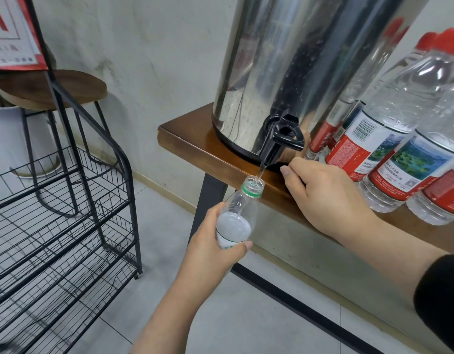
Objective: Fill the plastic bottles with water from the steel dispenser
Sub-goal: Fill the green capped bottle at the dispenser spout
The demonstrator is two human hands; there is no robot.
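Water runs from the black tap (277, 143) into the green-ringed bottle (242, 208), roughly half full, in the left hand (210, 247)'s clamped grip; right hand (325, 198) rests loosely curled on the worktop (192, 139); red-capped bottles (389, 139) look filled.

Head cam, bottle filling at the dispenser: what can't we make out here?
- Steel dispenser: top cut off by the frame's upper edge, so its water level is unknown.
- Right hand: fingertips hidden behind its own knuckles; contact with the black tap unclear.
- Bottle in left hand: lower body hidden by fingers.

Black wire rack (67, 213) left; wooden stool (52, 88) behind; red-bordered sign (13, 34).
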